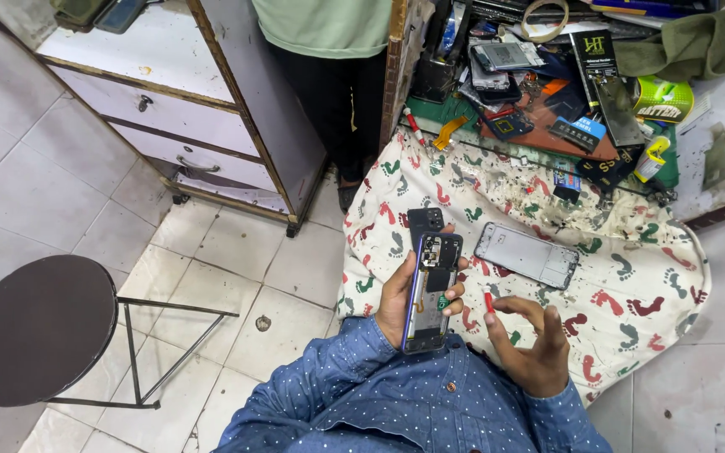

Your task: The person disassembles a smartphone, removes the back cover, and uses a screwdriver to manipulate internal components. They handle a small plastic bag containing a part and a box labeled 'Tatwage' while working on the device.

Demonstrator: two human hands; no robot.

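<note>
We see our left hand [403,295] with fingers clamped on the opened black phone body [432,289]. Beside this phone, our right hand [532,344] pinches a small red-tipped tool [488,300], mostly hidden. Farther behind, a grey phone frame [527,254] lies on the footprint-patterned cloth [631,294].

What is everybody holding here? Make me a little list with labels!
left hand: holds an opened phone, insides showing
right hand: pinches a small red-tipped tool beside the phone
cloth: white with coloured footprints, spread under the hands
back cover: grey, lying on the cloth, apart from both hands
workbench: cluttered with phone parts and small boxes
stool: round, dark, on the tiled floor
other person: stands by the drawers, green shirt
</note>
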